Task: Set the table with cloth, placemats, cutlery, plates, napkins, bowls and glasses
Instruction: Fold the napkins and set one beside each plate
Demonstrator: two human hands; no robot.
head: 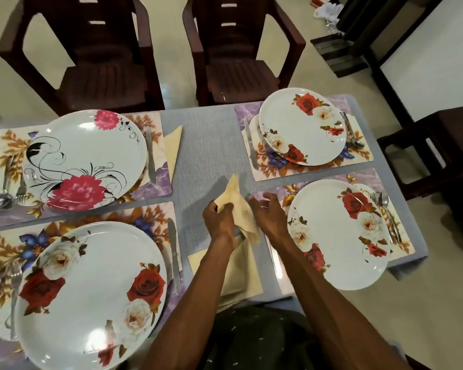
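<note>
A: Napkin [234, 202] check — where's yours?
B: Mid-tabletop [209, 145], between the placemats. Your left hand [219, 218] pinches it, folded; your right hand [269, 213] hovers beside, fingers loosely curled, holding nothing.

The cloth [209, 145] covering the counter is pale blue-grey with a fine woven texture. The four placemats [155, 180] carry purple marbling with orange-brown leaves and blue flowers on a cream ground. The far-left plate [86, 158] is white with pink blooms and black scrollwork. The near-left plate [91, 292] is white with red and white roses, as are the far-right plate [302, 126] and the near-right plate [340, 233]. The napkins are pale yellow: the held napkin [235, 204], the folded napkin [173, 148] and the napkin stack [241, 279]. The cutlery is silver. The chairs [91, 57] are dark maroon. The floor [332, 73] is cream.
</note>
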